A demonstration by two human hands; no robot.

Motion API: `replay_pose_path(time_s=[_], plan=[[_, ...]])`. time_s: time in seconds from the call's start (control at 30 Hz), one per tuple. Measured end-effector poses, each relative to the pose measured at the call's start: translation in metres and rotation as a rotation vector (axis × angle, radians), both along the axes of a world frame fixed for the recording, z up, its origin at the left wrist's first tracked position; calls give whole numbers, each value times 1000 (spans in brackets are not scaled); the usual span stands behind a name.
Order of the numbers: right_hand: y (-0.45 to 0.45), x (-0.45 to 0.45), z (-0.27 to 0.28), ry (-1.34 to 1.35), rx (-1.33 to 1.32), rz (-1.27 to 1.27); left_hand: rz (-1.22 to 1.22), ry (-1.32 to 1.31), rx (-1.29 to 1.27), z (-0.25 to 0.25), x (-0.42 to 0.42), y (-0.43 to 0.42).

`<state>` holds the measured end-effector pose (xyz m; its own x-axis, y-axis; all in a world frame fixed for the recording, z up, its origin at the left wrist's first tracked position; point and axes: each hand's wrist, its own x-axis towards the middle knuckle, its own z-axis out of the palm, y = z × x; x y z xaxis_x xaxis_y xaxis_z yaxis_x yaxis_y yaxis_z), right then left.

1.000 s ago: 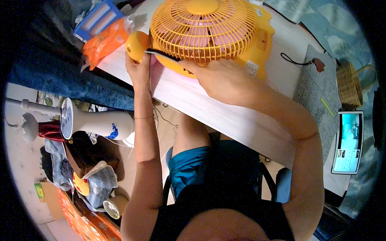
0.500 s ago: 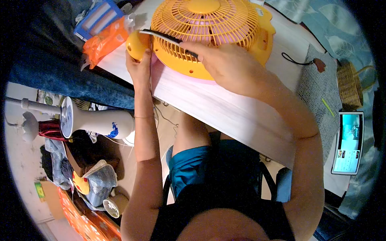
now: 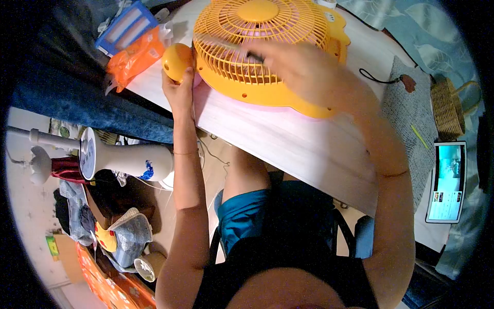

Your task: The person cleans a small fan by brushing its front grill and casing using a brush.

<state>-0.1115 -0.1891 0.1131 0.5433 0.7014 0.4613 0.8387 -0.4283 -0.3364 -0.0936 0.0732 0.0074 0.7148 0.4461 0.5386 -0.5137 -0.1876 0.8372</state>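
On the desk lies a yellow fan (image 3: 257,10) with a round slatted grille and pink showing underneath. My left hand (image 3: 180,90) is closed around the underside of a smooth, rounded yellow piece (image 3: 177,57) at the fan's left. I cannot tell whether that piece is joined to the fan. Over the grille, my right hand (image 3: 296,62) grips a long slim tool (image 3: 254,55) by its dark handle. Motion smears the hand and the tool's pale far end, so its exact kind is unclear.
An orange plastic bag (image 3: 135,57) and a blue-framed box (image 3: 126,28) lie left of the fan. To the right are a dark-corded strap (image 3: 373,76), a grey woven mat (image 3: 404,116), a wicker basket (image 3: 446,110) and a lit phone (image 3: 446,183). A white-and-blue vase (image 3: 128,157) stands lower left.
My right hand has swung the tool up and rightward, away from the rounded yellow piece to over the grille. My left hand has kept its hold with little movement.
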Motion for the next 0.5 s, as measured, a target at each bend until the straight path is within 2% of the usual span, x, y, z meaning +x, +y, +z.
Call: replay_pose_path(time_s=[0.07, 0.1, 0.2, 0.33, 0.4, 0.5], plan=[[-4, 15, -2, -1, 68, -119, -6, 0, -3, 1, 0, 0], [-6, 12, 3, 65, 1, -110, -24, 1, -21, 0, 0, 0], [-1, -3, 7, 37, -72, -70, -60, -11, -51, -1, 1, -1], [-7, 18, 2, 19, 63, -7, -73, -10, -57, 1, 1, 1], [-13, 32, 0, 51, 22, -92, -94, 24, -51, 3, 3, 3], [-13, 26, 0, 53, -1, -8, -136, 91, -12, 11, 10, 14]])
